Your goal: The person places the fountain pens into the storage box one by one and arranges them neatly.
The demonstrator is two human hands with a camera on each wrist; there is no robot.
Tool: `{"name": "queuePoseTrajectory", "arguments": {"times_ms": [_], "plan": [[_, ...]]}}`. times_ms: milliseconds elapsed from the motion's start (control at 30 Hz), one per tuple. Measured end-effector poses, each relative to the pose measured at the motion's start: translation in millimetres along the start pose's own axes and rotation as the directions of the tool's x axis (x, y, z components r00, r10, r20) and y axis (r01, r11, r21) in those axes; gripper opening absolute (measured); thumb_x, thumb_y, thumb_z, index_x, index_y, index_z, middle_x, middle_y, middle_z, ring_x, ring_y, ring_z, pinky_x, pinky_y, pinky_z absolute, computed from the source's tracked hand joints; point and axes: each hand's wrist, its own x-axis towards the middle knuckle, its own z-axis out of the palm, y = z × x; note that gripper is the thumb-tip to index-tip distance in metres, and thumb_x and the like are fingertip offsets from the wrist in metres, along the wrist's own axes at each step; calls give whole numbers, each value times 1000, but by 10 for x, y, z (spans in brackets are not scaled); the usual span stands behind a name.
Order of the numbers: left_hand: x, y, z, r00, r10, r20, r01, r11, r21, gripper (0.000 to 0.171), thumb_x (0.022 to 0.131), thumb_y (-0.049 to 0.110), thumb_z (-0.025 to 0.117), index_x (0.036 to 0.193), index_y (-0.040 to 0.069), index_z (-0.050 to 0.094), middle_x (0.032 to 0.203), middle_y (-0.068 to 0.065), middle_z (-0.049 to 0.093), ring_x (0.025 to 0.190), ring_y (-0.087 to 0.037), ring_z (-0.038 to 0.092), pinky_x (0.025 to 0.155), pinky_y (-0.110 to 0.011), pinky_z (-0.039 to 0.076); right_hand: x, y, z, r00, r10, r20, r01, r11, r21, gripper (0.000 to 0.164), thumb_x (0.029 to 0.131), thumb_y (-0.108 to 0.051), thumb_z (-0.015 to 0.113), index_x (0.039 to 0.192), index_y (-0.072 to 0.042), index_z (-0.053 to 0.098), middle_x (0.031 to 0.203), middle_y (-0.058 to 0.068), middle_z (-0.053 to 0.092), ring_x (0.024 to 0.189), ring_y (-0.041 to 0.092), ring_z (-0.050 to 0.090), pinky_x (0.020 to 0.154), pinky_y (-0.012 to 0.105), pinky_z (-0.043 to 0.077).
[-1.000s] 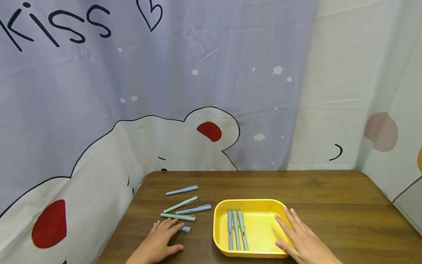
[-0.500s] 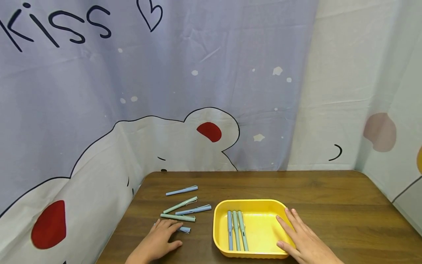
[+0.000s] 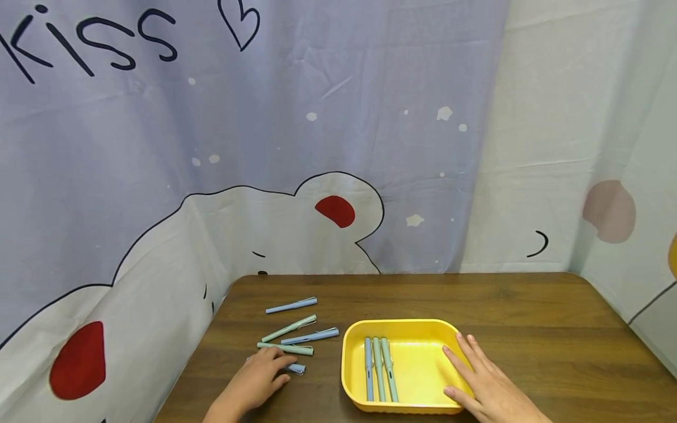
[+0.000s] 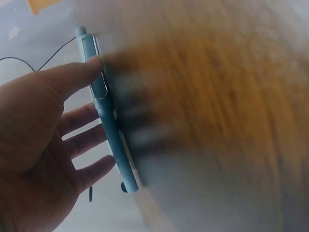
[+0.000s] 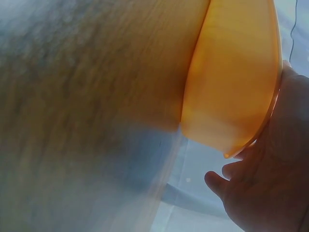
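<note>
My left hand (image 3: 252,382) pinches a blue capped pen (image 3: 295,369) lying at the left of the table; the fingers cover most of it in the head view. The left wrist view shows my thumb on the pen (image 4: 112,130) by its wire clip, with the fingers along the opposite side. Straight fingers of my right hand (image 3: 489,385) rest over the right rim of a yellow tray (image 3: 412,408). Inside the tray, at its left side, a blue pen (image 3: 369,370) and two green pens (image 3: 378,370) lie side by side.
Just beyond my left hand lie a green pen (image 3: 288,349), another green pen (image 3: 288,328) and a blue pen (image 3: 309,336). Farther back is one more blue pen (image 3: 291,305). A printed curtain (image 3: 423,147) hangs behind the wooden table (image 3: 529,311).
The fingers of my left hand have drawn in and curled onto the blue pen, the thumb moving closer to it. My right hand and the tray have stayed nearly still.
</note>
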Motion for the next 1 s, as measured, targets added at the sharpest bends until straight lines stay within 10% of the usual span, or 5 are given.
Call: {"name": "queuePoseTrajectory", "arguments": {"times_ms": [600,1000], "plan": [[40,50,28,983,108,-149,-89,988,126,16,87,25,80,101,23,73,99,9,65,97,-17,63,75,-37,56,2,37,16,999,-24,-41,24,1000,13,67,96,-40,69,151,-9,48,159,21,37,147,-8,-11,96,60,49],[98,234,-89,989,10,-146,-18,998,-59,23,85,30,80,101,26,64,91,17,61,84,-2,53,67,-30,50,-6,45,7,1000,-4,-13,5,999,48,67,97,-42,67,152,-9,47,159,20,37,147,-8,-8,97,61,48]]}}
